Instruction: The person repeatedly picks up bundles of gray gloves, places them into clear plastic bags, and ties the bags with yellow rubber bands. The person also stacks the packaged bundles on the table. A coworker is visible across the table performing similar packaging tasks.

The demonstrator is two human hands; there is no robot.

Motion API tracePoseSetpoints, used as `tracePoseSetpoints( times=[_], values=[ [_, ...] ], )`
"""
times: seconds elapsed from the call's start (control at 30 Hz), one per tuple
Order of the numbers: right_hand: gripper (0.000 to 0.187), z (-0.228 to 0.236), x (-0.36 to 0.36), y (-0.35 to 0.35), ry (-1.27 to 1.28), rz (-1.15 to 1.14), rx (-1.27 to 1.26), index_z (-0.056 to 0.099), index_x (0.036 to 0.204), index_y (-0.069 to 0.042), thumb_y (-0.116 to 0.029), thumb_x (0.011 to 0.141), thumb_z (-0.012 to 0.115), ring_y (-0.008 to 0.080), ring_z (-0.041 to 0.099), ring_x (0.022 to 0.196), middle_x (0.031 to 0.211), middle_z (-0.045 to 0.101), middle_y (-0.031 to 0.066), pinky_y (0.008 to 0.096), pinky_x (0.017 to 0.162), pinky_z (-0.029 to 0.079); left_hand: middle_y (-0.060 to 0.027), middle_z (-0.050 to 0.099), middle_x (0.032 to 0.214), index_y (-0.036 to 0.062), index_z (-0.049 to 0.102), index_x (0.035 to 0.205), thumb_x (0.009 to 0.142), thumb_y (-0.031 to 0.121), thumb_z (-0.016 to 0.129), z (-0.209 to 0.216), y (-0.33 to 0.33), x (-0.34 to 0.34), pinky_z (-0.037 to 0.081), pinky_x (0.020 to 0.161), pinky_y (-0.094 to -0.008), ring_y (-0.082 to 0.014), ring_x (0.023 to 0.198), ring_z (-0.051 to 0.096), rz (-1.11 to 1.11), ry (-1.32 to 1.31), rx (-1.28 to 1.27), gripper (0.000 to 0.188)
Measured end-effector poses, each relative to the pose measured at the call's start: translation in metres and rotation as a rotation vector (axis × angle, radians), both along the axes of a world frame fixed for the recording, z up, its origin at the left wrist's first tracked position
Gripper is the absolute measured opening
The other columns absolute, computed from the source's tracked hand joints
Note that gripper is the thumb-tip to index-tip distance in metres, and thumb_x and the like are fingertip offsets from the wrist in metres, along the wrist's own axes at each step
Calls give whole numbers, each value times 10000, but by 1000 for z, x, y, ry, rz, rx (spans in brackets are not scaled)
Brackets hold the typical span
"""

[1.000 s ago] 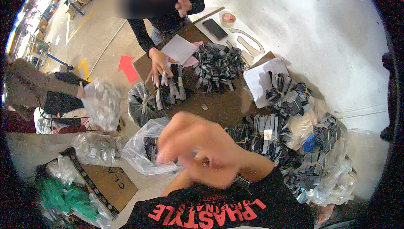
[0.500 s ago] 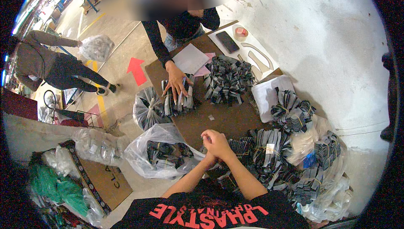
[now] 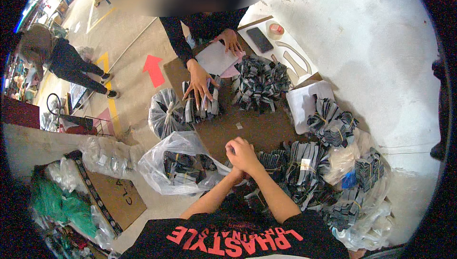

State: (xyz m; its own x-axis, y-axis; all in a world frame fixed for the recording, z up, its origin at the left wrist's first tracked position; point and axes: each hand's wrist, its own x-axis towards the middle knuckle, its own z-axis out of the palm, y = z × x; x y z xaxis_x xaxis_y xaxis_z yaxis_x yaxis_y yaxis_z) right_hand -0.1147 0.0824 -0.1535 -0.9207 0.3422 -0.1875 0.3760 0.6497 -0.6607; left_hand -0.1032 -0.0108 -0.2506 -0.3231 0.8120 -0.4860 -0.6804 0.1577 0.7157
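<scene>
My two hands rest together at the near edge of the brown tabletop [image 3: 219,137]. My right hand [image 3: 243,154] lies on top, its fingers curled. Beneath it is my left hand [image 3: 236,173], mostly covered, so its fingers are hidden. Whether anything sits between the hands cannot be seen. Right beside them are bundles of grey and black strips [image 3: 304,164], tied with bands. Across the table, a person's hand [image 3: 199,85] spreads over a strip bundle [image 3: 209,106]; the person's other hand [image 3: 230,42] lies by white paper [image 3: 212,58].
A loose strip pile [image 3: 261,83] sits mid-table. Beyond are a phone [image 3: 259,40], a tape roll [image 3: 275,31] and curved templates [image 3: 295,61]. Clear bags [image 3: 152,168] of strips stand at left, near a cardboard box [image 3: 116,197]. Another person [image 3: 71,64] is at far left.
The person across has brought a second hand down beside the white paper. My hands stay together, slightly shifted. The person at far left has moved, and the view has tilted a little.
</scene>
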Motion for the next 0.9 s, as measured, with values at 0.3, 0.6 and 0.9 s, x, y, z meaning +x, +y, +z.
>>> tracePoseSetpoints(
  times=[0.3,0.6,0.9],
  values=[
    [575,-13,-98,-14,308,-20,275,455,1430,-22,-149,888,598,372,474,1314,1468,451,180,527,1025,424,-41,658,907,41,648,951,900,169,688,-9,1,6,514,684,-317,-157,774,612,32,-21,116,143],
    [614,-27,-100,-9,261,-18,402,492,1411,-101,-150,820,650,352,518,1172,1367,472,132,526,946,436,-63,654,1035,48,622,1104,942,178,677,-47,-8,17,517,847,-370,-181,955,605,88,9,98,216],
    [622,-32,-89,-11,230,8,386,525,1417,-175,-127,811,656,272,588,973,1032,540,72,474,779,433,-69,643,1143,49,604,1164,961,205,669,-18,-15,19,510,896,-398,-198,1033,585,96,-10,-77,264]
  ],
)
